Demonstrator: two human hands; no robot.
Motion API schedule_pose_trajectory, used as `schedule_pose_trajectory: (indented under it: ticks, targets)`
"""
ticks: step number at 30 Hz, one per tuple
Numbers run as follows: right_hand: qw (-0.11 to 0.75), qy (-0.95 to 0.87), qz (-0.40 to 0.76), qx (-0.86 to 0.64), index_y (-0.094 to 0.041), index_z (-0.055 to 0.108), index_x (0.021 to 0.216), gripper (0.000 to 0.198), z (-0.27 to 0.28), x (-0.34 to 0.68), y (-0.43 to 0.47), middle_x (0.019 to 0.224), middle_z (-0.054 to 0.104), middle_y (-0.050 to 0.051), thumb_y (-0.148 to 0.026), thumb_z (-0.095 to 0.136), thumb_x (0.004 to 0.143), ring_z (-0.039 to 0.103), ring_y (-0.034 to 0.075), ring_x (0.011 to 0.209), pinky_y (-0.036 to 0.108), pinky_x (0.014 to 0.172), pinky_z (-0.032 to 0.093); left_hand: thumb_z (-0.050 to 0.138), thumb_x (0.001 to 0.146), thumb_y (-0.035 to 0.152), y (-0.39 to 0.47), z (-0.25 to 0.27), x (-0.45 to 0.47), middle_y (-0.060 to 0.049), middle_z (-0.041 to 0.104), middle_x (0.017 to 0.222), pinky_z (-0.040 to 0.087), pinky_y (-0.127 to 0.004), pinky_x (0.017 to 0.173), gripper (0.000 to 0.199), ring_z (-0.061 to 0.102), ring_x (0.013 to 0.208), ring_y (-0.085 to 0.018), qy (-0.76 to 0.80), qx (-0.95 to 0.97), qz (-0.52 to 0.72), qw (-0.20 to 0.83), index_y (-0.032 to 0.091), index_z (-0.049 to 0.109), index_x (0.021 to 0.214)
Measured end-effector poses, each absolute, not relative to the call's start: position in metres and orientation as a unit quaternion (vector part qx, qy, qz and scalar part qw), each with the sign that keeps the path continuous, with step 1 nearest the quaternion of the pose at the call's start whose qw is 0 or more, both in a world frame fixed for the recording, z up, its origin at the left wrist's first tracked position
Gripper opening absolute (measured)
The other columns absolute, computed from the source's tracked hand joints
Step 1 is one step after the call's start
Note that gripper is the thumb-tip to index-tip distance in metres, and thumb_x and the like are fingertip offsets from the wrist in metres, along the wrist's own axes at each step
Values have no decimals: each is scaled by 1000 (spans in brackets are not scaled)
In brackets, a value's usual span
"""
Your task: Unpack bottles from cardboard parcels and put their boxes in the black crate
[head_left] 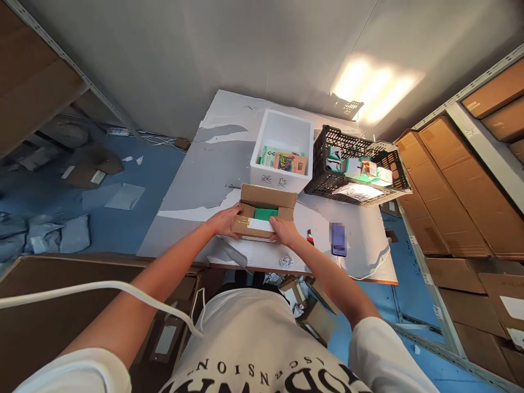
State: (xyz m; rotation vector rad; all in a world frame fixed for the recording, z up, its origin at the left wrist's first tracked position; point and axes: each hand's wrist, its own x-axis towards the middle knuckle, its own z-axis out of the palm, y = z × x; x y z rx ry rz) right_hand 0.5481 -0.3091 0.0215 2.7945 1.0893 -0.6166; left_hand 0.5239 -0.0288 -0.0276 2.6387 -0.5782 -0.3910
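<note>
An open cardboard box [252, 232] sits near the front of the table, its back flap standing up. Inside it lies a green packet [266, 213], and a white label is stuck on the near side. My left hand [226, 221] is wrapped around the box's left end. At the right end, my right hand [284, 229] grips the box, with its thumb over the near edge beside the green packet. Just behind the box stands a white plastic bin [262, 176] holding green and brown printed packets [290, 162].
A black crate [321, 183] with small boxes stands at the back right. A red-and-black cutter [310, 237], a phone [338, 239] with a cable and crumpled paper [286, 261] lie on the table [184, 218]. Shelving with cartons [458, 207] is at the right.
</note>
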Motion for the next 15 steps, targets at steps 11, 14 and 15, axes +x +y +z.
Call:
schedule_pose_trajectory:
  ticks: [11,14,15]
  targets:
    - [-26,444,-39,895,-12,42,140,49,-37,466,-359,150,35,16,-19,43,92,28,30,140,45,108,29,70,64,34,-33,-15,517,-20,32,150,23,-47,114,92,19,144,-32,-247,944,-148,160,10,30,143]
    - [-83,430,-102,893,-13,51,134,45,-23,486,-360,144,46,14,-18,43,90,40,27,133,41,105,35,65,63,23,-39,6,518,-16,30,153,14,-58,113,83,21,142,-35,-255,950,-151,102,16,37,141]
    - [-100,424,-131,890,-14,54,131,43,-14,499,-358,138,53,12,-15,42,90,48,24,126,37,102,39,62,66,22,-46,12,519,-15,33,151,13,-58,112,74,25,141,-34,-257,952,-136,99,18,43,137]
